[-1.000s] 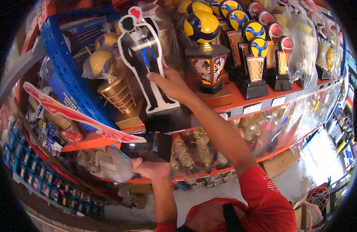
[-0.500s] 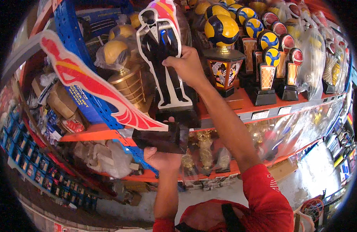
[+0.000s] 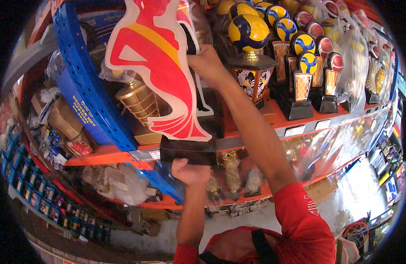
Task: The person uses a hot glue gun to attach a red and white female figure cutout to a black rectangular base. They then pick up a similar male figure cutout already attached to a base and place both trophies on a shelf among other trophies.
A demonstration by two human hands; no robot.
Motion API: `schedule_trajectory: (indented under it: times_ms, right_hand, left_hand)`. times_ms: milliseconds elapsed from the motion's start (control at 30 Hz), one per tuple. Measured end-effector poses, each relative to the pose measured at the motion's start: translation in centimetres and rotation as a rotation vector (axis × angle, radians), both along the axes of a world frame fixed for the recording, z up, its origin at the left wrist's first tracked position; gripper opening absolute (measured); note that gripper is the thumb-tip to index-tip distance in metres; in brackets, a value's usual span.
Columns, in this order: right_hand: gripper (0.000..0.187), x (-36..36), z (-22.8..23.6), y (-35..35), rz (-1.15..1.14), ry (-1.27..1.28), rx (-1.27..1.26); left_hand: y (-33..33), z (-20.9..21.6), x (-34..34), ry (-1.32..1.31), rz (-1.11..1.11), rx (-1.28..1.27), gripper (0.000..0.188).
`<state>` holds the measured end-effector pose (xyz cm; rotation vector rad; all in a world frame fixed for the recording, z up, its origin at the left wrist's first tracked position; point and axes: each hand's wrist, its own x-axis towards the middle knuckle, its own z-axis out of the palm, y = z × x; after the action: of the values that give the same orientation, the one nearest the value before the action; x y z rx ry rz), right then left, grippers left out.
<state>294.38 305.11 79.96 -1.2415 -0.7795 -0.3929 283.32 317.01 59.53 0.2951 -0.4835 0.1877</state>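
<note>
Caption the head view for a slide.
Left hand supports a red figure trophy by its black base; right hand grasps another cutout trophy behind it, beside shelved ball-topped trophies.

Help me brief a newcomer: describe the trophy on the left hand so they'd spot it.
From the blue upright, look right to the left hand, under a black base. On that base stands a flat red figure with a yellow sash, unlike the ball-topped trophies farther right.

A red short-sleeved cloth shirt [image 3: 306,240] with a small white striped print [image 3: 312,206] on the right sleeve [image 3: 287,213]; a wide black strap [image 3: 263,247] nearby.
</note>
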Motion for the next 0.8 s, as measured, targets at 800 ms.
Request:
schedule_trajectory:
  times_ms: [800]
  right_hand:
    - [0.058, 1.7, -1.4, 0.2, -0.050, 0.211, -0.061]
  left_hand:
    - [0.9, 0.0, -0.7, -0.108, -0.099, -0.012, 0.092]
